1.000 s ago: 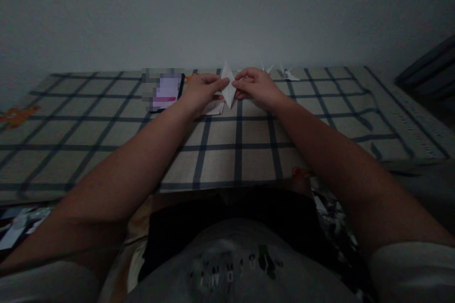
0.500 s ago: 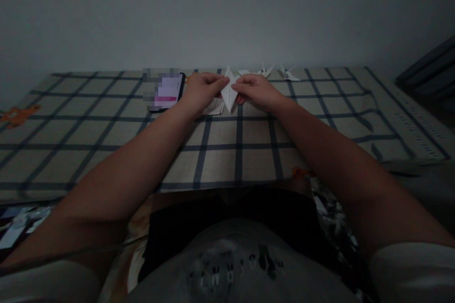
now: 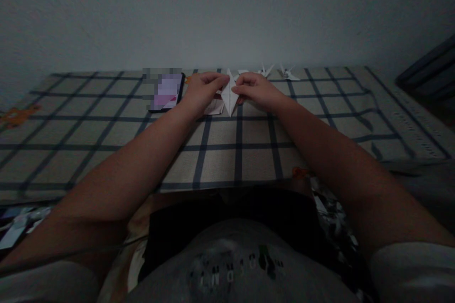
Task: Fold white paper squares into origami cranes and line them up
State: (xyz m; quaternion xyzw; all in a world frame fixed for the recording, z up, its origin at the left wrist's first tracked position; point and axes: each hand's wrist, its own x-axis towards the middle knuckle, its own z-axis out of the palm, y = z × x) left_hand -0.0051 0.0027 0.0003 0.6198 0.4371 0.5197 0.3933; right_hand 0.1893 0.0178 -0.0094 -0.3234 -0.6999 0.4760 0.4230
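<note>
A white paper folded into a narrow diamond (image 3: 229, 99) stands between my two hands, its lower point towards me. My left hand (image 3: 203, 89) pinches its left side, thumb on the near face. On the right edge, my right hand (image 3: 256, 90) is closed with thumb and fingertips on the paper. The fingers behind the paper are partly hidden. Below my left hand lies some flat white paper (image 3: 215, 107), partly covered by the hand. Just beyond my right hand are two folded paper cranes, one nearer (image 3: 265, 71) and one farther right (image 3: 289, 73).
A phone with a lit screen (image 3: 166, 91) lies left of my left hand. The checked tablecloth (image 3: 220, 151) covers the table, which meets a plain wall (image 3: 227, 14) at the back. An orange figure (image 3: 21, 114) is at the far left. A dark striped object (image 3: 432, 71) stands at right.
The folded paper has shifted slightly down towards me, and its upper tip sits lower. Both hands stay nearly in place, still pinching it.
</note>
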